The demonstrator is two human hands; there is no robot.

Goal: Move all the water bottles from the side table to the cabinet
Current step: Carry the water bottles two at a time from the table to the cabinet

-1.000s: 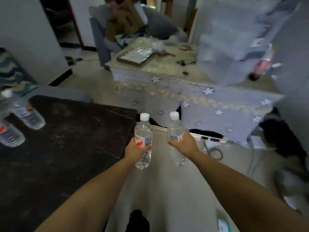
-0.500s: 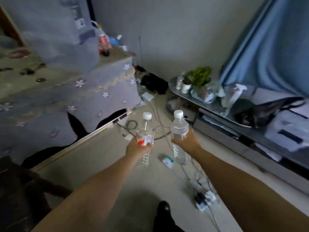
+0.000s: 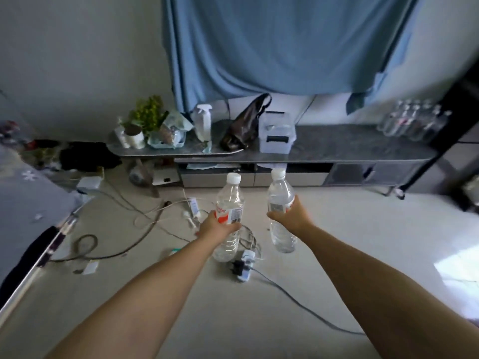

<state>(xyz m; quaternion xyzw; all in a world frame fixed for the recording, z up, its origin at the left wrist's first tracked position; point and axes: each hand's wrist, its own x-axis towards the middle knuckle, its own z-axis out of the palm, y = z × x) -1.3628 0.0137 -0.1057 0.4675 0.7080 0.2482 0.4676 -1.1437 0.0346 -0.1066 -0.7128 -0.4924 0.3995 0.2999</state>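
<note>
My left hand (image 3: 216,228) grips a clear water bottle (image 3: 229,200) with a white cap and a red-and-white label, held upright. My right hand (image 3: 293,216) grips a second clear water bottle (image 3: 280,195), also upright. Both are held out over the floor, in front of a long low cabinet (image 3: 337,146) with a dark grey top. Several more water bottles (image 3: 414,121) stand grouped at the right end of the cabinet top. The side table is out of view.
The cabinet's left half holds a potted plant (image 3: 149,116), a spray bottle (image 3: 203,123), a dark bag (image 3: 246,125) and a white box (image 3: 277,133). Cables and a power strip (image 3: 243,265) lie on the floor below my hands. A cloth-covered table (image 3: 23,193) is at the left.
The view has swung right, away from the dark side table and past the cloth-covered table, to face the low cabinet. Both hands keep the same hold on their bottles.
</note>
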